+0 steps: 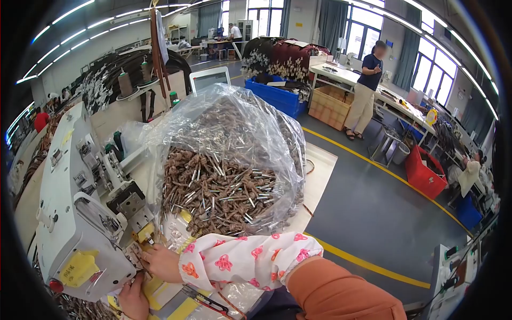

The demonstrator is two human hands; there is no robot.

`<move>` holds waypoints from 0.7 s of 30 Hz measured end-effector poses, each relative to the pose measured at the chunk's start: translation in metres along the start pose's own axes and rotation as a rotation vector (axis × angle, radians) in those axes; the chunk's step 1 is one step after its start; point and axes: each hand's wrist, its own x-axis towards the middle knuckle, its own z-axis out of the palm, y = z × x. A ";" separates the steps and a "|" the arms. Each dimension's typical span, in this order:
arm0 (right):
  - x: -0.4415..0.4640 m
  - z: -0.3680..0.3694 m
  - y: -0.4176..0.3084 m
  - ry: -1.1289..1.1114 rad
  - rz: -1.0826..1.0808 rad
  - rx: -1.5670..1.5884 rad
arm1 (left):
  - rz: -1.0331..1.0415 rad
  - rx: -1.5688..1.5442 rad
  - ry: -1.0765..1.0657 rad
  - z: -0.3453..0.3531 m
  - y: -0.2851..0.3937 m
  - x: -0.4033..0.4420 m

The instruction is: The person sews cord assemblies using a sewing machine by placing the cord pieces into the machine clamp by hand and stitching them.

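A white sewing machine (72, 208) stands at my left. My right hand (162, 263), in a white sleeve cover with pink and orange bears, reaches to the machine's needle area, its fingers pinched together; what they hold is too small to make out. Just below it, my left hand (133, 300) is beside the machine head, fingers bent and partly hidden. A large clear plastic bag (250, 114) lies open behind my hands, full of brown knotted cords (218, 192) with silver metal tips. Thread snips (205, 300) rest on the table near my right wrist, beside a loose brown cord (230, 305).
Yellow paper (80, 268) is taped to the machine head. Thread cones (124, 84) stand behind the machine. Across the aisle are a blue bin (274, 98), a red bin (425, 173) and a long worktable (341, 73). A person (368, 88) stands beside that table.
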 end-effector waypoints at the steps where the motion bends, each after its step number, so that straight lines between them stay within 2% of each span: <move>1: 0.001 0.001 0.000 0.003 0.001 0.003 | 0.000 0.004 -0.002 -0.001 0.001 0.001; 3: 0.000 0.001 -0.001 -0.019 -0.013 -0.033 | 0.076 0.012 0.024 -0.002 0.005 0.002; 12: 0.002 -0.010 -0.007 -0.110 0.030 -0.045 | 0.054 0.030 0.011 -0.004 0.011 0.002; 16: 0.002 -0.004 -0.005 -0.048 0.027 -0.071 | 0.084 -0.040 0.045 -0.004 0.015 0.005; 19: 0.003 0.006 -0.001 -0.024 -0.020 -0.046 | -0.033 -0.054 -0.002 0.000 0.009 0.001; 21: 0.005 0.011 0.001 0.097 -0.003 0.077 | -0.100 -0.021 0.127 0.000 0.016 -0.003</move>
